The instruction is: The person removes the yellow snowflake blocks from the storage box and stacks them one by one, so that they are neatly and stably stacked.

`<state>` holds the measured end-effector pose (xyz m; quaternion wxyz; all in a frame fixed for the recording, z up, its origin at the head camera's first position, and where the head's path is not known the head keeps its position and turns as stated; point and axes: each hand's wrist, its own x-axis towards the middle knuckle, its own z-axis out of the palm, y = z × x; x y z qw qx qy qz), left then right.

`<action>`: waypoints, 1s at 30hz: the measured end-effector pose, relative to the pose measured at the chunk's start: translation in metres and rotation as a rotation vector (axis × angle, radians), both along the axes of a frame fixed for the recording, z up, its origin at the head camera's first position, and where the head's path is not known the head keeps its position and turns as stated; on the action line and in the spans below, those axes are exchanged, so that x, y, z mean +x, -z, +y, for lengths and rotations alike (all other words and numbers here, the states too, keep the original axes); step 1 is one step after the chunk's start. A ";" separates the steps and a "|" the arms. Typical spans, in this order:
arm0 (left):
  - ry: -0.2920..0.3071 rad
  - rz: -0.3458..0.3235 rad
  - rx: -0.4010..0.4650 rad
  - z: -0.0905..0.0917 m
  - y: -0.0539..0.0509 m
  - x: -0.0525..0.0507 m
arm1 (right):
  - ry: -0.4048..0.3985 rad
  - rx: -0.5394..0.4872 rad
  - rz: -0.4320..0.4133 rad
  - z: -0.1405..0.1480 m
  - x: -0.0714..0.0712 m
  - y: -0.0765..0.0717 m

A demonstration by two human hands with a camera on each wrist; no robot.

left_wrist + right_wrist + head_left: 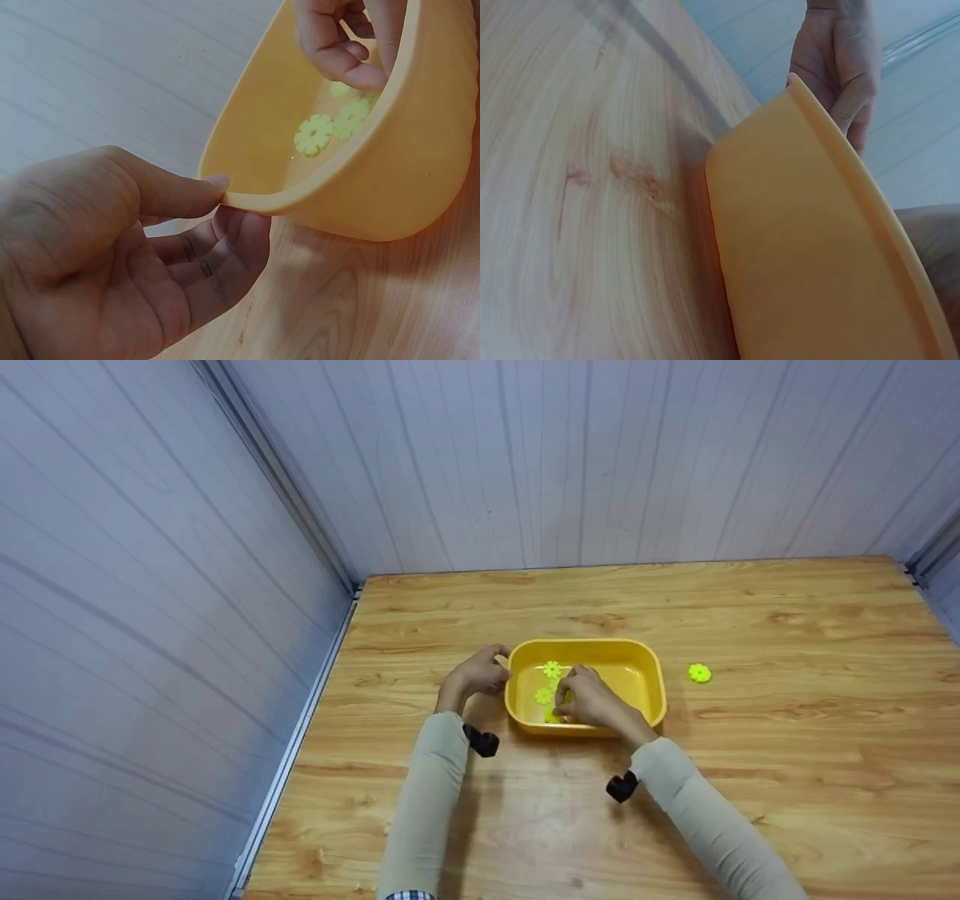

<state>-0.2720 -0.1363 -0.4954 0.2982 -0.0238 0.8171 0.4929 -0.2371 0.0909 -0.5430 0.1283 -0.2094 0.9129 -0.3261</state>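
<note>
A yellow plastic basin (585, 643) stands on the wooden table, with several yellow-green flower-shaped pieces (313, 135) lying toward its left end. My left hand (112, 247) pinches the basin's left rim, thumb on the inner side and fingers underneath outside. Inside the basin is my right hand (592, 699), its fingers bent down among the flower pieces. Its fingertips are partly behind the basin's wall in the left wrist view, so whether they grip a piece is hidden. The right wrist view mostly shows the basin's outer wall (802, 225), with the left hand beyond it.
One more yellow-green flower piece (700, 673) lies on the table (810, 735) to the right of the basin. Pale panel walls (585, 465) rise behind the table and along its left side. Both wrists carry small black devices (484, 742).
</note>
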 end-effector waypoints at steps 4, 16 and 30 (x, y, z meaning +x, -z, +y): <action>0.003 -0.002 0.014 0.000 0.000 0.001 | 0.023 -0.059 -0.070 0.001 -0.001 -0.002; 0.011 0.008 0.019 0.000 0.001 0.002 | 0.078 -0.241 -0.132 0.007 -0.005 -0.003; 0.005 0.004 -0.010 -0.001 0.000 0.000 | 0.101 -0.373 -0.098 0.020 -0.001 -0.010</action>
